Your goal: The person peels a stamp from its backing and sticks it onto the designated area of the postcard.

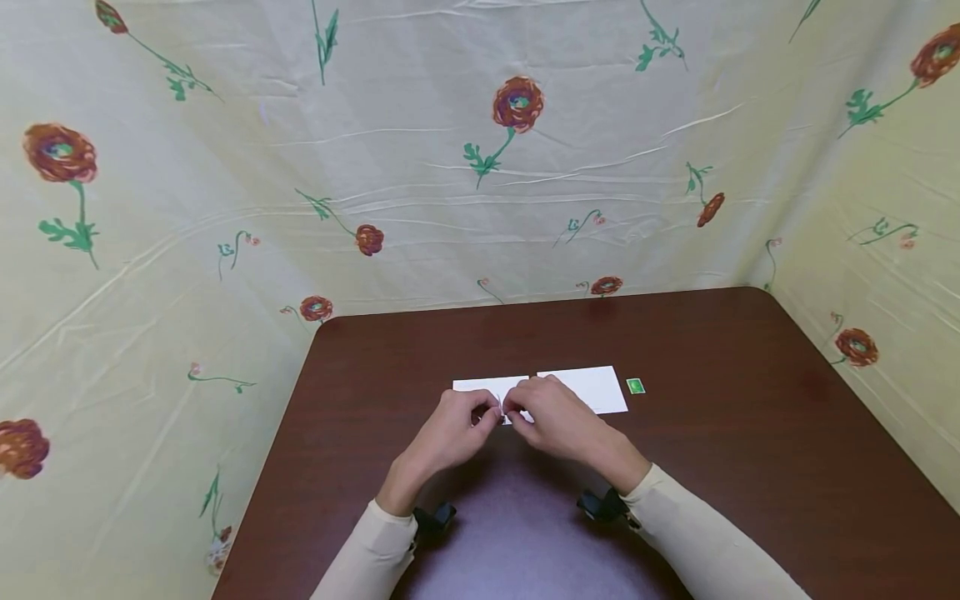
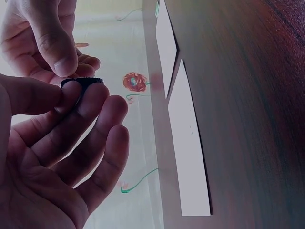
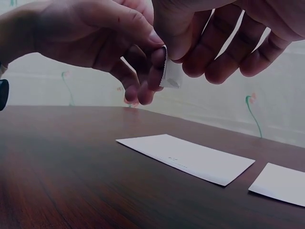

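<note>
Over the table my left hand (image 1: pixel 457 425) and right hand (image 1: pixel 558 417) meet at the fingertips. Between them is a small postage stamp (image 3: pixel 172 74) with a toothed edge, its pale side showing in the right wrist view. Thumb and fingers of the left hand pinch it; the right thumb and fingertips grip its upper edge. The left wrist view shows it as a thin dark strip, partly hidden by fingers. Beneath the hands lies a white envelope (image 1: pixel 480 384) with tiny marks, partly covered. A second white envelope (image 1: pixel 596 387) lies beside it on the right.
A green stamp (image 1: pixel 636 386) with a white border lies right of the envelopes. The brown table (image 1: pixel 712 467) has rounded far corners. Flowered pale sheeting (image 1: pixel 420 150) hangs behind it and at both sides.
</note>
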A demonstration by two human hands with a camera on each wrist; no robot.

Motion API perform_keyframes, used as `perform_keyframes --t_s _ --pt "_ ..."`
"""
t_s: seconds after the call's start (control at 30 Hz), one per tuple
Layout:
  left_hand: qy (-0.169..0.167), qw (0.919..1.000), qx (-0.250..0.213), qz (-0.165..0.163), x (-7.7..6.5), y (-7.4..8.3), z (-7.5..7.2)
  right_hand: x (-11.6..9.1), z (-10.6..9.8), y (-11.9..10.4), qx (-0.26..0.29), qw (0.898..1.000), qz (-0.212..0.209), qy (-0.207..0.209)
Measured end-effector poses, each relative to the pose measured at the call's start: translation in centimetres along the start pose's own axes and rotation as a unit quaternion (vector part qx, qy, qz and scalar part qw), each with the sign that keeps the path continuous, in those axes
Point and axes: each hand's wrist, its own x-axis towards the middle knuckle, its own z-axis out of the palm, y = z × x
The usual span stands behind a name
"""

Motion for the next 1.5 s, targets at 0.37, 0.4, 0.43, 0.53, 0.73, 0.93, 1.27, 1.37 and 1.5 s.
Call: perform_keyframes --t_s 0.37,0.4,0.43,0.53,0.73,0.93,1.27,1.37,1.5 --pt "-0.002 0.9997 0.006 0.026 -0.1 -0.1 0.0 0.0 0.2 0.1 0.009 1.0 0.014 -0.007" --pt "-0.002 0.9996 0.006 0.029 -0.1 -0.1 0.0 -0.1 0.2 0.1 0.006 1.0 0.015 -0.007" --pt "-0.004 0.9995 0.005 0.031 -0.1 -0.1 0.1 -0.1 0.2 0.1 0.004 1.0 0.015 -0.007" --pt "-0.009 0.9993 0.004 0.035 -0.1 -0.1 0.2 -0.2 0.3 0.2 0.003 1.0 0.016 -0.006" --pt "-0.012 0.9996 0.0 0.027 -0.1 0.0 0.2 -0.4 0.2 0.3 0.0 1.0 0.016 0.003" --pt "-0.01 0.9997 0.002 0.023 -0.2 0.1 0.1 -0.5 0.1 0.5 -0.011 1.0 0.019 0.011" --pt "-0.001 0.9998 0.014 0.015 -0.3 -0.1 0.0 -0.6 -0.1 0.8 -0.025 0.999 0.036 0.026" --pt "0.0 0.9999 0.013 0.01 -0.3 -0.1 -0.1 -0.6 -0.3 1.0 -0.026 0.998 0.047 0.028" --pt "0.001 0.9999 0.011 0.001 -0.3 -0.2 -0.2 -0.6 -0.6 1.3 -0.024 0.997 0.072 0.029"
